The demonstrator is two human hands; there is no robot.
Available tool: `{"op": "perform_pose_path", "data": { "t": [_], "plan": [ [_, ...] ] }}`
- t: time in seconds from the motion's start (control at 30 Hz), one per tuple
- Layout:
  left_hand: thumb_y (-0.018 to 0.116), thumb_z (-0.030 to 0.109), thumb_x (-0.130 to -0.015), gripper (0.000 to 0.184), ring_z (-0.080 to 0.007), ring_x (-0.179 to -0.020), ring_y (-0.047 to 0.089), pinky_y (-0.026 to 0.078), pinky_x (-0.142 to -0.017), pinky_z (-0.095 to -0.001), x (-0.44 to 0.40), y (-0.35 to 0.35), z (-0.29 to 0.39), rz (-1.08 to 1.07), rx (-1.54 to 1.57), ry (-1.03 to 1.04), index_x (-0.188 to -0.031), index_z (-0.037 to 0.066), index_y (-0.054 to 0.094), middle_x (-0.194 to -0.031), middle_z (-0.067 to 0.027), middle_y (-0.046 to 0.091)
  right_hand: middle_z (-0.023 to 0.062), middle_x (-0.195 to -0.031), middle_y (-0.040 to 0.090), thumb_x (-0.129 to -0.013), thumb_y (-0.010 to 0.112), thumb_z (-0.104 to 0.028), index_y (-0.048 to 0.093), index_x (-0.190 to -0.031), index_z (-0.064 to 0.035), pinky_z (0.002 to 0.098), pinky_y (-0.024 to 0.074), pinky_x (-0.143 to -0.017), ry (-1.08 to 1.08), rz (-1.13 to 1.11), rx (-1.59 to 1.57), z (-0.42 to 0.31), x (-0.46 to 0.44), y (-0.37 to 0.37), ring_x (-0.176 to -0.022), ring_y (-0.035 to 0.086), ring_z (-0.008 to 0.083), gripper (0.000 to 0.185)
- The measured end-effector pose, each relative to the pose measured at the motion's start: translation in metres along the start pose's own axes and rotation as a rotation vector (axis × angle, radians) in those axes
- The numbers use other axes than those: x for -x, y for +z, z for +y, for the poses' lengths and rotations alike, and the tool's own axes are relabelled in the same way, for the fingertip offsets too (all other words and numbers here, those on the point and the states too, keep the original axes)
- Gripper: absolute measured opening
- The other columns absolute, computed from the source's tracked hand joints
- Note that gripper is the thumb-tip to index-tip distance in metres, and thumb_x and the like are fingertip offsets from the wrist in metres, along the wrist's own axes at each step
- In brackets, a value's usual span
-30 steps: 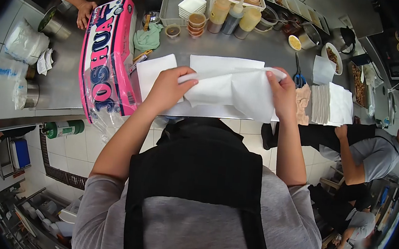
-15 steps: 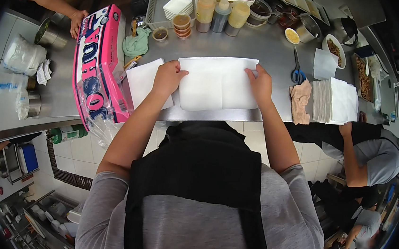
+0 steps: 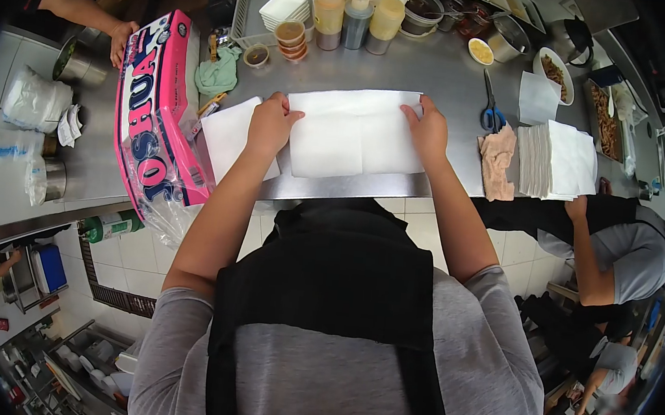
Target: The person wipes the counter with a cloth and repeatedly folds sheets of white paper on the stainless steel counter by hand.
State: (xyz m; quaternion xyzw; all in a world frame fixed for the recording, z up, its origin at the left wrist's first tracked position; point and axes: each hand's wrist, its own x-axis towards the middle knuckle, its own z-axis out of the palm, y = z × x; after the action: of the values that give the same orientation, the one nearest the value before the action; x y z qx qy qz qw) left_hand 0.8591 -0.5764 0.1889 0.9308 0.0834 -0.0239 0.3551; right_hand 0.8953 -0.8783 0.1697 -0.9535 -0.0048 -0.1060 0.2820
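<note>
A white paper napkin (image 3: 356,142) lies on the steel counter in front of me, with faint crease lines. At its far left corner my left hand (image 3: 271,125) is closed, thumb and fingers pinching the edge. My right hand (image 3: 429,131) pinches the far right corner in the same way. Partly beneath my left wrist are more white napkins (image 3: 226,136), laid flat at a slant. Further right stands a stack of folded napkins (image 3: 567,161), beside a peach cloth (image 3: 497,166) and blue-handled scissors (image 3: 492,115).
A pink package (image 3: 181,87) stands at the left, with another person's hand (image 3: 122,43) on it. A green cloth (image 3: 218,72), sauce bottles (image 3: 356,21) and small sauce cups (image 3: 290,42) sit toward the back. A co-worker's arm (image 3: 593,254) reaches the counter at right.
The view has shifted slightly, so counter items appear a little further left and higher. Both hands keep their pinch on the napkin's far corners.
</note>
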Motion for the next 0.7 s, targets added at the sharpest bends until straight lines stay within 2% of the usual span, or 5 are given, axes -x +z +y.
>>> {"op": "perform_pose_path", "data": {
  "t": [0.13, 0.23, 0.4, 0.5, 0.7],
  "plan": [
    [0.077, 0.019, -0.078, 0.027, -0.0328, -0.075, 0.064, 0.049, -0.069, -0.0409, 0.014, -0.007, 0.008, 0.080, 0.041, 0.012, -0.085, 0.001, 0.058, -0.079, -0.0164, 0.064, 0.0197, -0.120, 0.060, -0.084, 0.073, -0.027, 0.056, -0.121, -0.0015, 0.0427, 0.0478, -0.087, -0.023, 0.080, -0.125, -0.007, 0.006, -0.006, -0.107, 0.059, 0.0356, 0.048],
    [0.076, 0.017, -0.079, 0.024, -0.0321, -0.079, 0.061, 0.049, -0.071, -0.0406, 0.038, -0.025, 0.007, 0.297, 0.101, 0.274, -0.089, 0.003, 0.059, -0.080, -0.0123, 0.060, 0.0165, -0.131, 0.052, -0.082, 0.074, -0.025, 0.054, -0.125, -0.0051, 0.0438, 0.0436, -0.093, -0.234, 0.141, -0.043, -0.030, 0.022, -0.017, -0.117, 0.052, 0.0341, 0.051],
    [0.079, 0.015, -0.074, 0.030, -0.0294, -0.089, 0.059, 0.049, -0.076, -0.0407, 0.094, -0.067, -0.023, -0.231, -0.229, 0.520, -0.095, 0.008, 0.060, -0.094, -0.0094, 0.058, 0.0084, -0.139, 0.048, -0.084, 0.069, -0.032, 0.054, -0.131, -0.0162, 0.0497, 0.0339, -0.104, -0.639, -0.238, 0.064, -0.070, 0.085, -0.008, -0.129, 0.045, 0.0293, 0.052],
    [0.080, 0.015, -0.071, 0.029, -0.0282, -0.093, 0.060, 0.049, -0.079, -0.0411, 0.118, -0.063, -0.030, -0.061, -0.218, 0.525, -0.094, 0.008, 0.063, -0.097, -0.0091, 0.059, 0.0052, -0.141, 0.047, -0.087, 0.065, -0.038, 0.052, -0.134, -0.0191, 0.0498, 0.0298, -0.108, -0.696, -0.311, 0.114, -0.069, 0.096, 0.003, -0.134, 0.041, 0.0261, 0.052],
    [0.077, 0.006, -0.074, 0.024, -0.0302, -0.095, 0.063, 0.051, -0.082, -0.0371, 0.119, -0.061, -0.068, -0.027, -0.028, 0.415, -0.094, 0.004, 0.065, -0.100, -0.0095, 0.065, 0.0045, -0.143, 0.046, -0.089, 0.062, -0.040, 0.052, -0.135, -0.0197, 0.0492, 0.0275, -0.110, -0.705, -0.313, 0.165, -0.071, 0.098, 0.004, -0.136, 0.040, 0.0253, 0.051]
  ]
}}
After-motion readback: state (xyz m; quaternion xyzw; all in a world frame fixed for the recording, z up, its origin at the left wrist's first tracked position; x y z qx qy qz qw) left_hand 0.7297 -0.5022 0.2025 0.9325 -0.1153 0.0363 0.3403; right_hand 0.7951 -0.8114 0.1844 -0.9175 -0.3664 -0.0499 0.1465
